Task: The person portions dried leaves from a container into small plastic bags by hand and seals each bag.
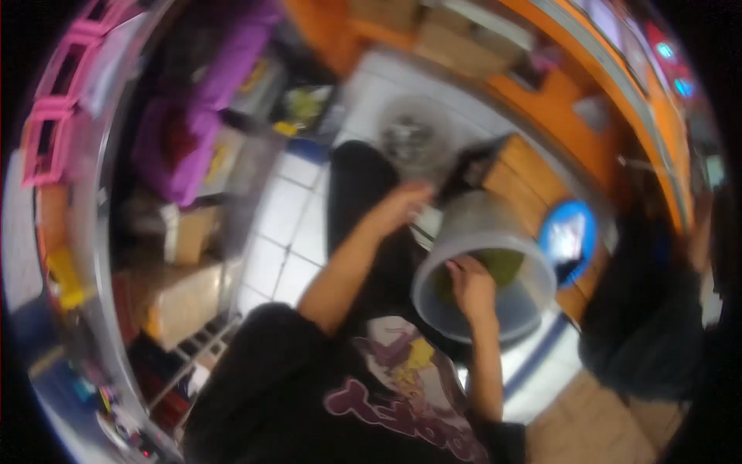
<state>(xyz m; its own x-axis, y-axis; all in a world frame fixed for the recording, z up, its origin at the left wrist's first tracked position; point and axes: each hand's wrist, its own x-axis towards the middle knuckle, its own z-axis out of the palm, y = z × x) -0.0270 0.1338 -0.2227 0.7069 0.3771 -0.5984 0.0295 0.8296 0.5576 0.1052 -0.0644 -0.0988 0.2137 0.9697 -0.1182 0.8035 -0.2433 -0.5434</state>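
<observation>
A large translucent plastic tub (pixel 533 298) leans toward me between my knees, its round mouth facing up at me. Green matter (pixel 504 267) lies inside it; the blur hides what kind. My right hand (pixel 473 284) reaches over the rim into the tub, its fingers bent together near the green matter. Whatever they grip, if anything, cannot be made out. Outside the tub, on its far left side, is my left hand (pixel 408 205), with its fingers smeared by motion. A small whitish object (pixel 427 223) shows just beside that hand; whether the hand touches it is unclear.
Behind the tub stands a translucent container (pixel 421 131) with dark and light contents. A blue-rimmed round item (pixel 568 241) rests on a wooden surface (pixel 514 166) at right. Another person in dark clothes (pixel 645 317) is close on the right. Shelves with purple crates (pixel 182 147) line the left.
</observation>
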